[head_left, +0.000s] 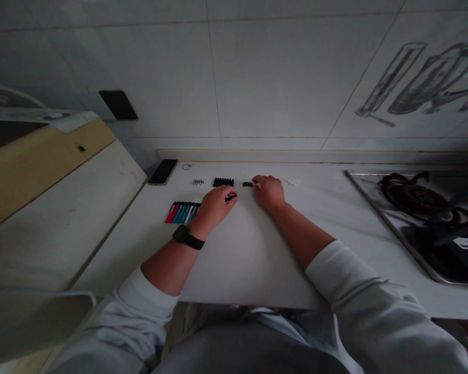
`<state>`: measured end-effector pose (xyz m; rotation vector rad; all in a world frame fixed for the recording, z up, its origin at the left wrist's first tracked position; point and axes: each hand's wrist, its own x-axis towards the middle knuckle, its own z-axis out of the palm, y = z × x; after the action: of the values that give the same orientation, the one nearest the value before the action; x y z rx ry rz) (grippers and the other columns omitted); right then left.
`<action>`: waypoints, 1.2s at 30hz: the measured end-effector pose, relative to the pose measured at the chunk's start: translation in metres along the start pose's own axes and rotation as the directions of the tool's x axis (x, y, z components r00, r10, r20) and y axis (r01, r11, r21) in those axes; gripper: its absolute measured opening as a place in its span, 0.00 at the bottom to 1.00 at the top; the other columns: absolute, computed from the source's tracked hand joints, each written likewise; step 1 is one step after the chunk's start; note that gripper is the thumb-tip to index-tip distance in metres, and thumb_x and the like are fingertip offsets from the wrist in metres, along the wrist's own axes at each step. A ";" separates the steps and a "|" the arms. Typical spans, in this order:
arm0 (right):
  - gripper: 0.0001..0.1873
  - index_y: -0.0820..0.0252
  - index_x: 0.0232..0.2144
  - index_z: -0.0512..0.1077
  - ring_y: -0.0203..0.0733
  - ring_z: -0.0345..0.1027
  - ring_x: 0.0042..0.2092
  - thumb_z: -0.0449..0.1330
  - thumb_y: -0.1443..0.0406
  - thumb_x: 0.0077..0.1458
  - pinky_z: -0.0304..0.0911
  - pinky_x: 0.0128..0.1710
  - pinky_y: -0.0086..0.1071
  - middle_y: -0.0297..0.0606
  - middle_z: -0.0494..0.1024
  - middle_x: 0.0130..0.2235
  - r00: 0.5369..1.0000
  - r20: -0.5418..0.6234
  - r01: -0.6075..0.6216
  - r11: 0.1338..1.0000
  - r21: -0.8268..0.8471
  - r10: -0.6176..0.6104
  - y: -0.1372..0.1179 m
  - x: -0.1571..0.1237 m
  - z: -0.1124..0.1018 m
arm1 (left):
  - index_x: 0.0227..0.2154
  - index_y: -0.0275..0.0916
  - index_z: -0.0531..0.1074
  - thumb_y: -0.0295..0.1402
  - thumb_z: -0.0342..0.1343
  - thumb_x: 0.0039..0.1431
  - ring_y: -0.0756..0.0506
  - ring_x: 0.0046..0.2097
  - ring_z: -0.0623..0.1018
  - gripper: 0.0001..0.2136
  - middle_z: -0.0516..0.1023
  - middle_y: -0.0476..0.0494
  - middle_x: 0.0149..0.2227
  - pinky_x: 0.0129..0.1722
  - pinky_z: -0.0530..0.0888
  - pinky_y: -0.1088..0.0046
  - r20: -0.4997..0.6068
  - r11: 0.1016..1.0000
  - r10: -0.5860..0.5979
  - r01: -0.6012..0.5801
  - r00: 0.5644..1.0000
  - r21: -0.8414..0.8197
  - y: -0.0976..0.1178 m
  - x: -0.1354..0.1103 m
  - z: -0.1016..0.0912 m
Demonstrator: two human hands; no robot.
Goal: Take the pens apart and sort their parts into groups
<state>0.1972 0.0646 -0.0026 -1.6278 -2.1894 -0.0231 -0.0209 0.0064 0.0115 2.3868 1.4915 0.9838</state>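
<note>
My left hand (217,205) is closed in a pinch on a small black piece (231,198), held just above the counter. Fingertips of my right hand (270,191) are beside a short row of small dark pieces (247,184), thumb and forefinger a little apart; contact is too small to make out. Left of those stands a row of black parts (223,182). Further left lie several thin, spring-like bits (198,182). Slim red, blue and white sticks with black ends (182,212) lie side by side, partly hidden by my left hand. Small white or clear pieces (294,182) lie to the right.
On the white counter (249,259), a phone (163,172) and a small ring-shaped item (187,167) lie at the back left. A gas hob (413,208) is set in at the right. A pale cabinet-like box (62,202) borders the left side. A tiled wall (273,83) rises behind.
</note>
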 end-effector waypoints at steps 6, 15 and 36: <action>0.14 0.59 0.49 0.76 0.43 0.72 0.45 0.55 0.63 0.66 0.61 0.50 0.35 0.44 0.82 0.47 0.990 -0.037 0.138 0.941 0.308 -0.133 -0.017 -0.028 -0.015 | 0.42 0.41 0.75 0.30 0.67 0.58 0.44 0.41 0.82 0.11 0.83 0.44 0.39 0.43 0.77 0.67 0.008 0.997 -0.010 0.011 1.000 -0.083 0.005 -0.001 -0.001; 0.13 0.59 0.38 0.77 0.36 0.69 0.32 0.58 0.57 0.62 0.59 0.35 0.28 0.35 0.80 0.33 0.991 0.124 -0.040 0.775 0.631 -0.049 -0.028 -0.053 -0.021 | 0.45 0.42 0.74 0.30 0.66 0.59 0.44 0.43 0.82 0.12 0.83 0.44 0.42 0.45 0.77 0.67 0.036 0.991 0.104 -0.101 0.994 -0.090 0.013 -0.004 0.001; 0.22 0.58 0.25 0.70 0.37 0.63 0.28 0.54 0.50 0.63 0.56 0.32 0.31 0.33 0.72 0.24 0.988 0.129 -0.154 0.685 0.712 0.088 -0.007 -0.058 -0.018 | 0.33 0.39 0.69 0.36 0.46 0.72 0.46 0.37 0.73 0.12 0.75 0.47 0.33 0.39 0.67 0.70 0.121 0.980 0.145 -0.126 0.982 -0.152 0.015 -0.004 -0.001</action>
<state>0.2103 0.0047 -0.0037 -1.2936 -1.7677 0.8609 -0.0119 -0.0048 0.0175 2.4228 1.1848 0.9074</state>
